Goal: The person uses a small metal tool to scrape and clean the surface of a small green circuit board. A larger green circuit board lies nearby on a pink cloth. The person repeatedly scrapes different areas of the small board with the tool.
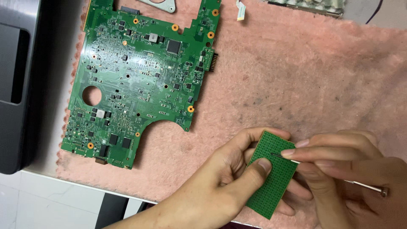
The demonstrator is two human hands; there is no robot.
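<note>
— Looking from the left, what do you see first?

— At the far left lies a dark grey laptop case part [15, 85] on the table [51, 195]. Next to it a large green motherboard [142, 72] lies flat on a pink fuzzy cloth [296, 76], with a round hole near its left edge. At the top edge I see a metal bracket [159, 5] and the end of a white ribbon cable [240, 10].

— And the hands?

— The left hand [220, 178] is clamped on a small green processor chip [273, 174], thumb on its face and fingers behind it, holding it tilted above the lower part of the cloth. The right hand [352, 169] is closed around a thin metal tool [330, 176], pinched between thumb and index finger. The tip touches the chip's upper part, where the grid of contacts is. Whether it is a needle or tweezers I cannot tell.

— What could go wrong here?

— I think the sharp tip could slip and scratch or bend the fine contacts if the right hand presses too hard. The chip is held only at its edges, so a push from the tool could turn it out of the left grip and drop it. Also the cloth is fuzzy and looks a little dirty; fibres may catch on the contacts.
</note>
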